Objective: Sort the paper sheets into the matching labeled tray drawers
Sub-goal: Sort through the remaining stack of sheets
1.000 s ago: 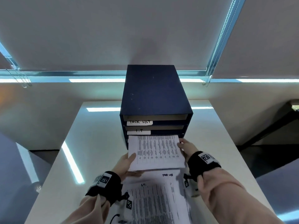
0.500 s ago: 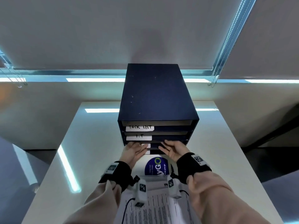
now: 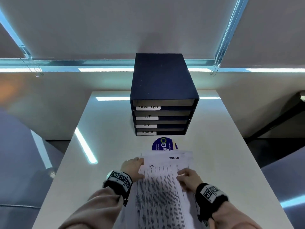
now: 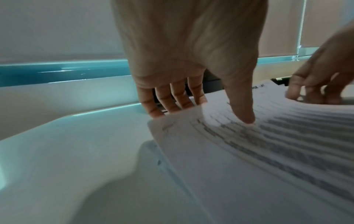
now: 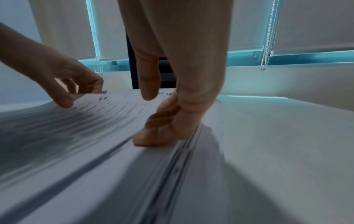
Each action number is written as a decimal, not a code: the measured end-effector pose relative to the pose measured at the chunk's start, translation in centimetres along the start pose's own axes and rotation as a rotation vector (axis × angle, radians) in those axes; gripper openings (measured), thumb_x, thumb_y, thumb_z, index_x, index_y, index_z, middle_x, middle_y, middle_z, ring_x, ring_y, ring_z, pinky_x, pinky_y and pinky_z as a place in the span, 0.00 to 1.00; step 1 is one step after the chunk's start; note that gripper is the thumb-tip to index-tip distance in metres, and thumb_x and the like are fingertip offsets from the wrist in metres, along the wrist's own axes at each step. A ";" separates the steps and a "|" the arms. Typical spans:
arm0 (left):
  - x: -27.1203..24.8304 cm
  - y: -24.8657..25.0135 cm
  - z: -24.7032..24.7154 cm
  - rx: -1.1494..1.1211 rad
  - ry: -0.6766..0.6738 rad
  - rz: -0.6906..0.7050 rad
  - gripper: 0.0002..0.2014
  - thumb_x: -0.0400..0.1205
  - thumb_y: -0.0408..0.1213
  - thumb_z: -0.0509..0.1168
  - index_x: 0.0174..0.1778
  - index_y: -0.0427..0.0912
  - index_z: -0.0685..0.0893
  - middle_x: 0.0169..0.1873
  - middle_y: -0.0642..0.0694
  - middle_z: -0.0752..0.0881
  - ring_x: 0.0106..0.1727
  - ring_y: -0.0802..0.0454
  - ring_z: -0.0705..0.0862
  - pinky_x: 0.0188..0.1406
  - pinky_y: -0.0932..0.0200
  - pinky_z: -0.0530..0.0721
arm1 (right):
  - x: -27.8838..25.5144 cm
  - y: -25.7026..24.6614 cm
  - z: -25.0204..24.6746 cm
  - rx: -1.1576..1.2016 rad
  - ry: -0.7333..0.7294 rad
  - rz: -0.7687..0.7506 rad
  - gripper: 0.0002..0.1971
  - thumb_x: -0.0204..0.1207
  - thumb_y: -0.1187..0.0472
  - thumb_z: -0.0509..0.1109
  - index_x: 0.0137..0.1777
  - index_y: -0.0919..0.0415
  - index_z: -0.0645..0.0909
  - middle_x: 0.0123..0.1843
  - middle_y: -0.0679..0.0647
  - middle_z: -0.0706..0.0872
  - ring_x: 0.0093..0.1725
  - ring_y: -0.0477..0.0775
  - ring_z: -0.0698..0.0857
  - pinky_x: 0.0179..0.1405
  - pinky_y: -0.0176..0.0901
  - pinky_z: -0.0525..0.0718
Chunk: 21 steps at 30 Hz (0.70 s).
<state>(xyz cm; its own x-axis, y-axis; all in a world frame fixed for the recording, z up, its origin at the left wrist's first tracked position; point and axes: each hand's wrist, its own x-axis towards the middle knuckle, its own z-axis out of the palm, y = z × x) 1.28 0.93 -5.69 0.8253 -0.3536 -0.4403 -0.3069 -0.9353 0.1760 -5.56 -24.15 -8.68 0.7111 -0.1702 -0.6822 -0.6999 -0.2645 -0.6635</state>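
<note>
A dark blue drawer unit (image 3: 163,95) stands at the table's far end, its four trays labelled TASK LIST (image 3: 148,107), I.T (image 3: 146,116), H.R. (image 3: 146,125) and ADMIN (image 3: 146,132). A stack of printed sheets (image 3: 165,192) lies near me. Its top sheet is marked I.T. (image 3: 151,166), and a sheet under it reads TASK LIST (image 3: 174,158). My left hand (image 3: 132,167) pinches the top sheet's left edge (image 4: 172,125), thumb on top and fingers beneath. My right hand (image 3: 187,176) curls its fingers (image 5: 153,136) at that sheet's right edge.
A round blue sticker or disc (image 3: 162,143) lies on the white table (image 3: 102,146) between the stack and the drawers, partly under the papers. The table drops off at left and right. Window blinds with bead chains (image 3: 221,47) hang behind.
A sheet went into a lower tray, and both hands then pressed at the tray fronts. They have since drawn back to the stack and taken hold of its top sheet.
</note>
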 end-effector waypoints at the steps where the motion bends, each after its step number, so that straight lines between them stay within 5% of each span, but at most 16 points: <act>1: -0.5 0.3 -0.2 -0.029 0.007 0.019 0.18 0.77 0.48 0.67 0.60 0.46 0.77 0.58 0.48 0.81 0.59 0.47 0.80 0.54 0.56 0.75 | -0.7 0.4 0.2 0.024 -0.004 -0.005 0.13 0.70 0.68 0.74 0.53 0.61 0.77 0.27 0.59 0.80 0.20 0.53 0.75 0.27 0.43 0.78; 5: -2.2 1.8 -2.8 -0.489 0.112 0.104 0.04 0.74 0.43 0.70 0.39 0.49 0.88 0.37 0.54 0.86 0.42 0.55 0.85 0.40 0.65 0.78 | -2.2 0.0 -0.5 0.071 0.077 -0.076 0.30 0.60 0.60 0.83 0.61 0.59 0.75 0.50 0.62 0.85 0.46 0.61 0.87 0.47 0.53 0.87; 7: -3.2 2.4 -5.0 -0.775 0.156 0.139 0.01 0.72 0.39 0.74 0.35 0.49 0.89 0.33 0.53 0.88 0.36 0.62 0.85 0.39 0.66 0.81 | -2.9 -0.6 -1.3 0.216 0.031 -0.074 0.26 0.64 0.64 0.82 0.61 0.66 0.78 0.53 0.63 0.88 0.47 0.58 0.89 0.48 0.52 0.89; 9: -4.3 2.8 -7.2 -1.021 0.193 0.152 0.03 0.71 0.34 0.76 0.39 0.42 0.90 0.38 0.49 0.89 0.39 0.61 0.86 0.41 0.67 0.81 | -3.5 -0.9 -2.0 0.314 -0.073 -0.076 0.30 0.65 0.62 0.83 0.66 0.68 0.78 0.57 0.62 0.88 0.49 0.55 0.90 0.49 0.48 0.89; 11: -4.7 2.4 -8.8 -1.180 0.269 0.109 0.08 0.72 0.34 0.76 0.46 0.39 0.89 0.46 0.47 0.89 0.48 0.56 0.86 0.47 0.64 0.80 | -3.3 -0.5 -2.4 0.434 -0.105 -0.088 0.51 0.55 0.52 0.88 0.77 0.67 0.67 0.70 0.63 0.81 0.65 0.57 0.84 0.71 0.56 0.78; 13: -4.8 1.7 -9.6 -1.392 0.302 0.079 0.13 0.73 0.36 0.75 0.53 0.41 0.87 0.53 0.38 0.88 0.53 0.46 0.87 0.57 0.51 0.83 | -1.7 0.9 -2.9 0.607 -0.124 -0.139 0.56 0.56 0.53 0.87 0.82 0.65 0.60 0.76 0.64 0.75 0.70 0.56 0.79 0.79 0.56 0.68; 16: -4.5 0.9 -9.1 -1.840 0.084 0.047 0.18 0.81 0.41 0.63 0.64 0.36 0.81 0.61 0.28 0.84 0.59 0.36 0.85 0.64 0.40 0.80 | -4.9 -1.3 -3.0 0.629 -0.117 -0.178 0.58 0.53 0.51 0.89 0.81 0.63 0.62 0.74 0.64 0.77 0.63 0.59 0.82 0.76 0.62 0.72; 19: -4.4 0.7 -8.1 -1.894 -0.025 -0.037 0.21 0.88 0.44 0.50 0.68 0.33 0.78 0.62 0.31 0.84 0.62 0.38 0.84 0.60 0.45 0.84 | -6.3 -2.3 -3.0 0.649 -0.127 -0.233 0.30 0.77 0.69 0.71 0.77 0.61 0.65 0.60 0.61 0.85 0.49 0.59 0.85 0.53 0.50 0.86; 21: -4.2 0.5 -7.3 -1.886 -0.007 -0.076 0.22 0.89 0.44 0.50 0.70 0.31 0.76 0.63 0.30 0.83 0.64 0.36 0.82 0.64 0.43 0.80 | -6.9 -2.6 -2.8 0.664 -0.155 -0.260 0.26 0.79 0.73 0.66 0.76 0.69 0.66 0.55 0.59 0.88 0.49 0.57 0.88 0.47 0.45 0.87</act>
<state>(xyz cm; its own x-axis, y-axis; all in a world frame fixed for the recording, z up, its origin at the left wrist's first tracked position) 1.09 2.03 2.72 0.8072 -0.3219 -0.4947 0.5810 0.2854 0.7623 -8.42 -24.95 -1.39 0.8768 -0.0305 -0.4798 -0.4377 0.3622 -0.8229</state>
